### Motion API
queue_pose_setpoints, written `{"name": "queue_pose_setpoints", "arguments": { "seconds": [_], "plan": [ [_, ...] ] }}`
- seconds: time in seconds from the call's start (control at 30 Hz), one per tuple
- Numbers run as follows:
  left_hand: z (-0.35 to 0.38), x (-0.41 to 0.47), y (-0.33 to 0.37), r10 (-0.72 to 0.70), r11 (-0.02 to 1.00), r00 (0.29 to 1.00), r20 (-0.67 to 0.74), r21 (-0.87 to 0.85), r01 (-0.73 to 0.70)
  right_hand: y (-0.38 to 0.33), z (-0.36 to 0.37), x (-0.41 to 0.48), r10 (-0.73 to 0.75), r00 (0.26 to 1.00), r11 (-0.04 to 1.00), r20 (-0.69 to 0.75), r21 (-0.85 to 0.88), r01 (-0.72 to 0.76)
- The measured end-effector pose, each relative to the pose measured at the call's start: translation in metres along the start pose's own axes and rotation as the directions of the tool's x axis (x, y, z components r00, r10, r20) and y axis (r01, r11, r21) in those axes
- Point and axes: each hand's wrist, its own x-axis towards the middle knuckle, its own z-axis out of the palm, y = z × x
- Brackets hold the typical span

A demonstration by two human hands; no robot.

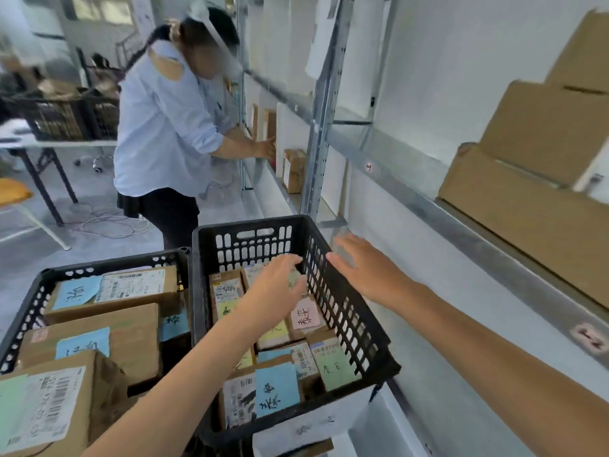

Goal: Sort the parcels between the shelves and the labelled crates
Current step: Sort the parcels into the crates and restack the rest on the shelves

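Hands both empty, fingers straight: your left hand [280,286] reaches over labelled parcels [304,316] in the right crate [250,242], probably choosing; right hand [365,270] hovers outside its wall.

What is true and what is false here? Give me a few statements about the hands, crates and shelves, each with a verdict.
1. The left hand reaches into the right crate. True.
2. The right hand holds a parcel. False: it is open and empty, outside the crate.
3. The left crate is empty. False: it holds parcels with coloured notes.
4. Another person reaches to the shelves. True.
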Motion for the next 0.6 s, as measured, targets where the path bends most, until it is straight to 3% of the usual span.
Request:
{"name": "queue_pose_setpoints", "arguments": {
  "seconds": [0.2,0.4,0.5,0.6],
  "plan": [
    [-0.019,0.022,0.088,0.268,0.963,0.958,-0.104,0.018,-0.267,0.006,-0.080,-0.032,0.036,0.976,0.996,-0.213,-0.068,-0.051],
    [-0.027,0.018,0.165,0.594,0.804,0.791,-0.147,0.096,-0.586,0.004,-0.138,-0.077,-0.002,0.969,0.993,-0.246,-0.116,-0.027],
    [-0.034,0.014,0.197,0.644,0.756,0.740,-0.196,0.011,-0.655,-0.004,-0.161,-0.101,-0.032,0.943,0.988,-0.331,-0.156,-0.021],
    [-0.046,0.015,0.229,0.635,0.740,0.732,-0.246,-0.080,-0.668,-0.020,-0.186,-0.120,-0.035,0.913,0.987,-0.407,-0.156,-0.032]
  ]
}}
